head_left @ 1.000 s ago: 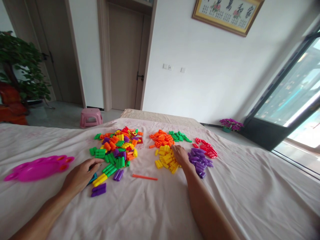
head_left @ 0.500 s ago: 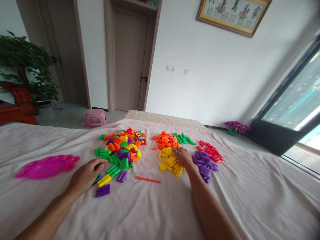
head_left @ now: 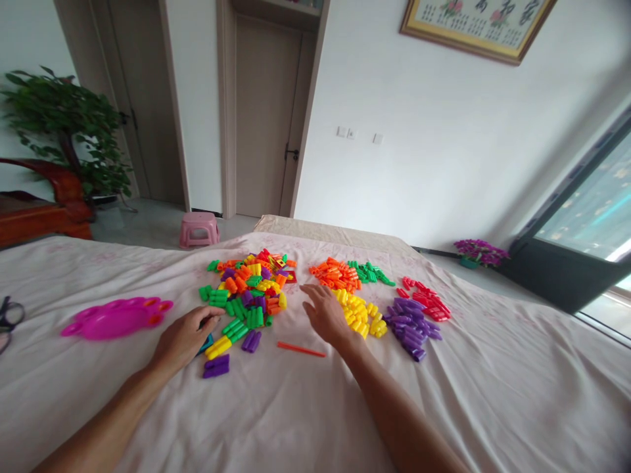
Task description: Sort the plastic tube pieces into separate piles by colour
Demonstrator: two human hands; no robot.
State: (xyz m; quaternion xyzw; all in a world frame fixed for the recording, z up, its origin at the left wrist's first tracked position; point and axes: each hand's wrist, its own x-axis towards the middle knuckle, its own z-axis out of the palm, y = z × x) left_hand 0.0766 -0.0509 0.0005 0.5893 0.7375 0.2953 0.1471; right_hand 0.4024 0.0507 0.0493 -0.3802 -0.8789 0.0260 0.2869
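Note:
My left hand [head_left: 186, 334] rests at the near left side of a mixed pile of coloured plastic building pieces [head_left: 254, 282]. Its fingers are curled together; what they hold, if anything, is hidden. A blue piece [head_left: 206, 344] shows partly beneath it, beside a yellow piece [head_left: 218, 347] and a purple piece [head_left: 216, 366]. My right hand [head_left: 326, 316] is open, fingers apart and nothing visible in them, over the cloth at the left edge of the yellow pieces [head_left: 362, 313]. An orange-red stick [head_left: 301, 349] lies between the hands.
Sorted groups of orange [head_left: 336, 274], green [head_left: 372, 272], red [head_left: 430, 301] and purple pieces [head_left: 411, 328] lie on the right. A magenta tray [head_left: 116, 320] is on the left, with dark-framed glasses [head_left: 10, 314] at the edge. Wrinkled cloth [head_left: 290, 420] covers the surface.
My right hand has moved left, off the yellow pieces, and its fingers have spread. My left hand stays beside the mixed pile. The view has shifted slightly left.

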